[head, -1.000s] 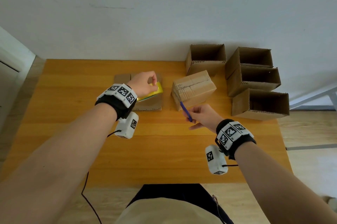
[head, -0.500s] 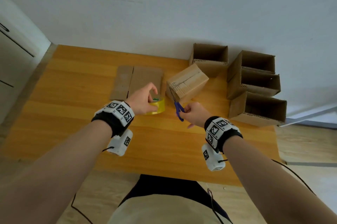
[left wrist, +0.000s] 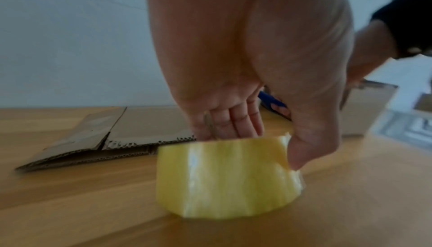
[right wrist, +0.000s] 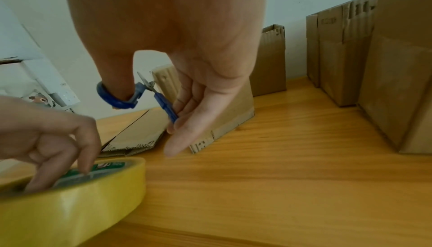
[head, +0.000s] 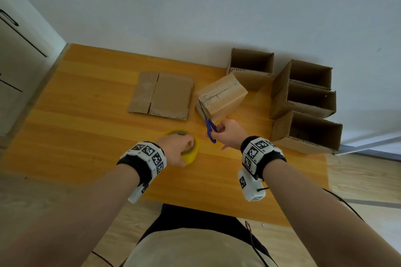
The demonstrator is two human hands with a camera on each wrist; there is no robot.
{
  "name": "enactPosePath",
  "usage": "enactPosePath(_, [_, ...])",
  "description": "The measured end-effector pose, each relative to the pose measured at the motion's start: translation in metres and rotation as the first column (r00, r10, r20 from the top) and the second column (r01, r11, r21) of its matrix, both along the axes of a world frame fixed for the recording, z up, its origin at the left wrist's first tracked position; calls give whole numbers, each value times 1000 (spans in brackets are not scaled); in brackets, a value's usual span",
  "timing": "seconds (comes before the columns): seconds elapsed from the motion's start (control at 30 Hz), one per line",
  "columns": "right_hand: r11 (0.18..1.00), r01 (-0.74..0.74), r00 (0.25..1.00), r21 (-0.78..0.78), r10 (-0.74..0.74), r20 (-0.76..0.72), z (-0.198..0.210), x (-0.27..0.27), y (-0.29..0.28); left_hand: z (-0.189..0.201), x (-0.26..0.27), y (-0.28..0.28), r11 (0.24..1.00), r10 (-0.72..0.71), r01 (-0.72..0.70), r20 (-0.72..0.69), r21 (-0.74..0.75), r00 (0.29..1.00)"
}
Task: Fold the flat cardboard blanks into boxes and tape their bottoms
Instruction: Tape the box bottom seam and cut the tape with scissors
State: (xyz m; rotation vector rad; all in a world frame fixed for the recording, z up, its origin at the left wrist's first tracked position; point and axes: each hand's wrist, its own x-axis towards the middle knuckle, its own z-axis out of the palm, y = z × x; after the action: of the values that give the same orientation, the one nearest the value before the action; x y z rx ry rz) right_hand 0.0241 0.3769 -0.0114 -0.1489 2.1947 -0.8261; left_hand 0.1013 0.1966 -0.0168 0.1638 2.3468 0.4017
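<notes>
Left hand (head: 175, 149) is setting the yellow tape roll (head: 191, 153) flat on the near-middle of the worktop (head: 86, 136). Fingers (right wrist: 81, 155) are curled down into the core and the thumb is pressing the outer wall, so the roll is pinched between them. Roll is touching the wood in the left wrist view.

Flat cardboard blank (head: 162, 95) is lying just beyond the roll, unfolded, nothing on it.

Right hand (head: 227, 134) is holding blue-handled scissors (head: 209, 129), thumb through one loop, other fingers wrapped round the second handle. Blades are pointing far, up against the near-left corner of the closed box (head: 221, 95). Cannot tell if the blades are parted.

That closed box is standing bottom-up with a seam across its top face. It looks taped, but the film is too faint for me to be sure. My read: taping of this box is finishing and the tools are being parked.

Four open boxes (head: 303, 97) are lined up at the far right.

Next move probably calls for freeing both hands: release the roll, lay the scissors down clear of the blank, then shift the closed box right to the others and take the blank for folding.

Writing: green-and-white printed label inside the tape core, text unreadable. Faint markings on the box faces, not legible either.
</notes>
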Motion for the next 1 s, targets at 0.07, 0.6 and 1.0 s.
enactPosePath(0.07, [1000, -8, 1000, -9, 8, 2, -2, -2, 1, -2, 4, 5, 995, -61, 64, 45, -81, 997])
enactPosePath(0.6, [999, -32, 999, 2, 32, -25, -2, -4, 1, -39, 0, -2, 998, 67, -66, -107, 20, 992])
enactPosePath(1.0, [1000, 19, 995, 1, -19, 94, -8, -6, -4, 21, -86, -4, 964, 178, -46, -512, 260, 840])
